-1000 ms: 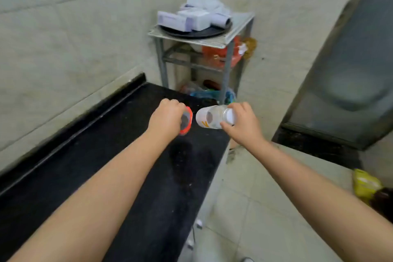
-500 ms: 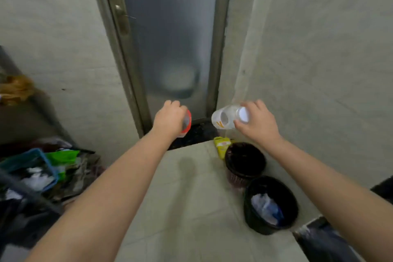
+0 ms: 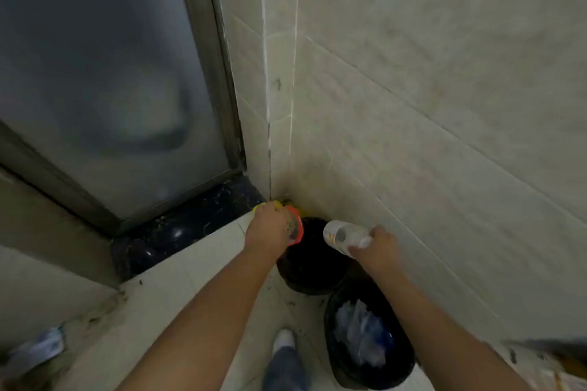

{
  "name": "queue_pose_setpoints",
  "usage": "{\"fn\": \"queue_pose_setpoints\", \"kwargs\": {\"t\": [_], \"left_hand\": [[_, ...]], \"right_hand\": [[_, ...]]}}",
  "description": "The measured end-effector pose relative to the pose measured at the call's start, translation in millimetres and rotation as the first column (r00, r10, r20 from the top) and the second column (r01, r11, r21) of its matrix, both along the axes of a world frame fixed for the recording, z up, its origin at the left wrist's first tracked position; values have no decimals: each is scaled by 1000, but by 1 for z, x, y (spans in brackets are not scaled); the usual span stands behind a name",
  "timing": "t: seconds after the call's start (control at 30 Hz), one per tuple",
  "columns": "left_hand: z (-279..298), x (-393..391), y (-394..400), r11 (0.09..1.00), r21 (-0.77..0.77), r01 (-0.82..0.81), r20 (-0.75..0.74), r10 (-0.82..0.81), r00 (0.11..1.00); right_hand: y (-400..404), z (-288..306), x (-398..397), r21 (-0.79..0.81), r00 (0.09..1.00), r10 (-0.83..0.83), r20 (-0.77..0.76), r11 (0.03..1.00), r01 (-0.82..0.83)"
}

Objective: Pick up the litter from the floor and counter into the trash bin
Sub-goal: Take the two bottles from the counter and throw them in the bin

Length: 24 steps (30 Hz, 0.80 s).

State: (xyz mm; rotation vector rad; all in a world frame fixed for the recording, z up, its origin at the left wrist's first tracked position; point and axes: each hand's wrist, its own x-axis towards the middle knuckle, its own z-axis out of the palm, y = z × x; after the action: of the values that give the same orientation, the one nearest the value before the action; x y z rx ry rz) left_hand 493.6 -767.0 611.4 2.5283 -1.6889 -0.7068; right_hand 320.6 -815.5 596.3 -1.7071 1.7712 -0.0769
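My left hand [image 3: 270, 230] grips an orange-rimmed cup [image 3: 294, 228], held sideways over the left edge of a dark trash bin [image 3: 313, 267] in the room's corner. My right hand [image 3: 376, 243] holds a clear plastic bottle [image 3: 341, 236] by its cap end, its base pointing left over the same bin. A second black bin [image 3: 365, 341] with white and blue plastic litter inside stands nearer to me, beside the wall.
A frosted glass door [image 3: 111, 89] with a dark stone threshold [image 3: 187, 225] is on the left. Tiled wall [image 3: 444, 105] runs along the right. A yellow object [image 3: 276, 205] lies behind the far bin. My shoe [image 3: 283, 340] stands on the tiled floor. Blurred litter [image 3: 38, 349] lies at lower left.
The view swung from the black counter to the door and then the corner. Both hands, still holding the cup and bottle, have come down over the far bin.
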Motion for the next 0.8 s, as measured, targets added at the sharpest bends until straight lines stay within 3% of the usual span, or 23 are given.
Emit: {"fn": "queue_pose_setpoints", "kwargs": {"t": [0.2,0.3,0.4,0.5,0.63,0.7,0.8], "left_hand": [[-162,16,-94,983,183,12,-172,20,985],[-261,11,-115,970,244,-2,-240,62,969],[-354,3,-121,960,277,-45,-281,125,952],[-420,-11,-111,928,372,13,-328,118,937],[-427,-14,-96,913,398,88,-271,26,962],[-402,-5,-95,925,365,102,-178,-39,983],[-341,26,-97,939,340,52,-7,-52,999]], "right_hand": [[-75,-161,37,315,982,-178,-68,930,191],[-96,-257,45,393,971,-211,-114,888,239],[-108,-347,46,459,974,-186,-129,860,225],[-106,-408,38,516,989,-85,-122,846,137],[-92,-414,34,503,966,218,-137,856,-122],[-95,-390,42,450,864,454,-216,832,-325],[-110,-331,71,312,746,597,-296,798,-515]]}}
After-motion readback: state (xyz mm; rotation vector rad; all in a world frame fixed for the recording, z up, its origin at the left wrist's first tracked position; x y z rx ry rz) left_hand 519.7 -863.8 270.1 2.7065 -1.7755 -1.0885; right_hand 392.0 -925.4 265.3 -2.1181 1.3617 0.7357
